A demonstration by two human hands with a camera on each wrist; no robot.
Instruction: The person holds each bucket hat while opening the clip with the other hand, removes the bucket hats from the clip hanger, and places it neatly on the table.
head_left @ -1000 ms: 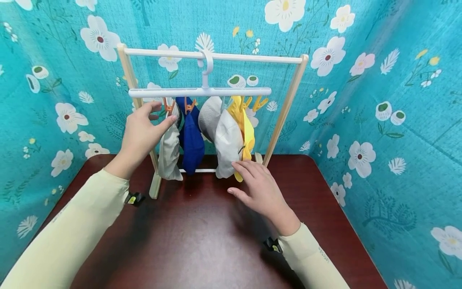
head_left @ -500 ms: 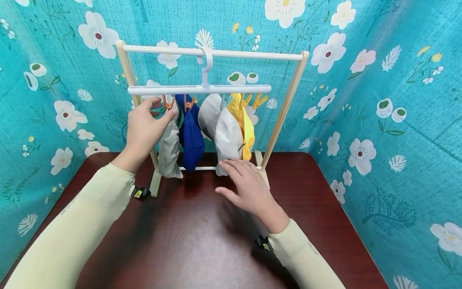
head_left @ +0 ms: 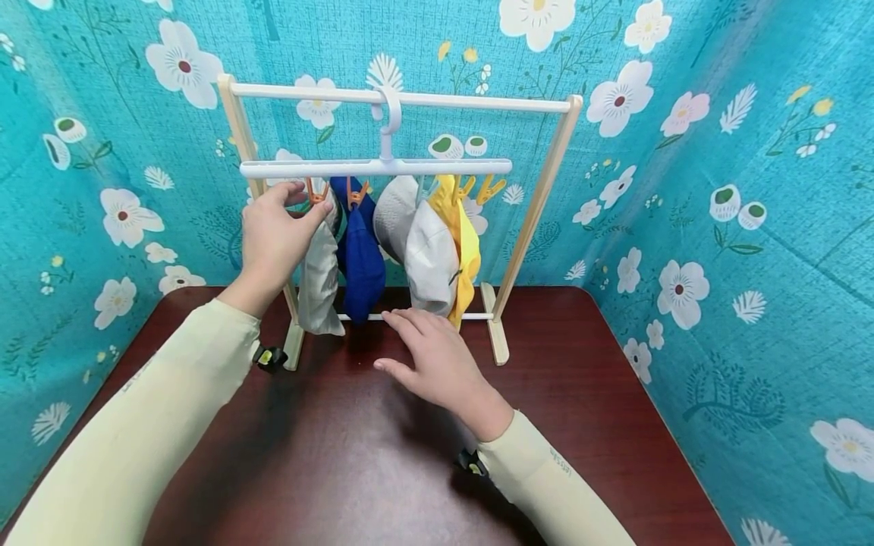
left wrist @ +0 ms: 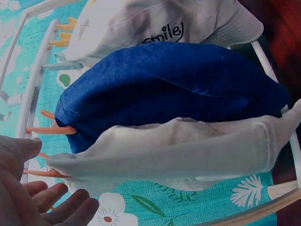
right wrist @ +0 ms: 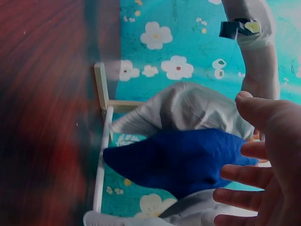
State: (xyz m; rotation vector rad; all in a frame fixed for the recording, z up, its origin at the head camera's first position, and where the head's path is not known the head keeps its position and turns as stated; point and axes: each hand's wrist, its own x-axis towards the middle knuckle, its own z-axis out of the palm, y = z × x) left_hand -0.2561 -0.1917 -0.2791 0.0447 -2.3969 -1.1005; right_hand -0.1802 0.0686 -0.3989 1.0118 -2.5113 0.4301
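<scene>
My left hand [head_left: 276, 239] is raised beside the orange clothespin [head_left: 317, 196] that holds the leftmost pale grey cap [left wrist: 188, 150]. In the left wrist view its thumb and fingers are spread apart near that clip, not closed round it. A blue cap [head_left: 362, 262] hangs beside the pale one from a second orange clothespin [left wrist: 51, 130]. My right hand [head_left: 437, 360] is lower, palm down with fingers extended, in front of the white cap [head_left: 430, 262], which bears black lettering in the left wrist view. Its fingers overlap that cap's lower end. Behind hangs a yellow cap [head_left: 467, 250].
The caps hang from a white hanger [head_left: 375, 167] hooked over the top bar [head_left: 478, 103] of a small wooden rack [head_left: 539, 212]. A yellow clothespin [head_left: 490, 189] at the hanger's right end holds nothing. The rack stands on a dark red-brown table [head_left: 580, 394] before a flowered teal curtain [head_left: 683, 189].
My right hand has moved left along the front of the rack, from by the yellow cap to the white cap's lower end. My left hand has edged slightly closer to the orange clothespin.
</scene>
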